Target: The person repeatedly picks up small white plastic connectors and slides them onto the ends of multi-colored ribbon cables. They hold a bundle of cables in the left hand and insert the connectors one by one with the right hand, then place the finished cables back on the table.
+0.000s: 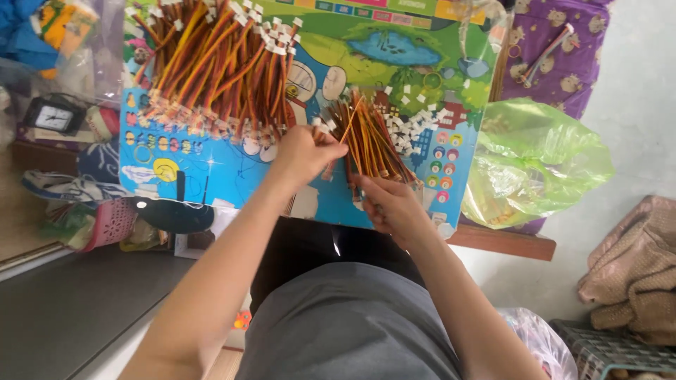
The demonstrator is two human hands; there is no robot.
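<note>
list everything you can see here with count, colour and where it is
large wire bundle: one pile, red, yellow and brown with white ends, upper left of board
small wire bundle: one bunch, same colours, board centre, between both hands
loose connectors: many, white, right of small bundle
cartoon board: one, blue and green, under the wires
plastic bag: one, green, right of board
clock: one, black, far left
basket: one, pink, lower left
cloth: one, tan, lower right
crate: one, grey, bottom right
left hand: closed on wire ends
right hand: grip on lower end of small bundle
</note>
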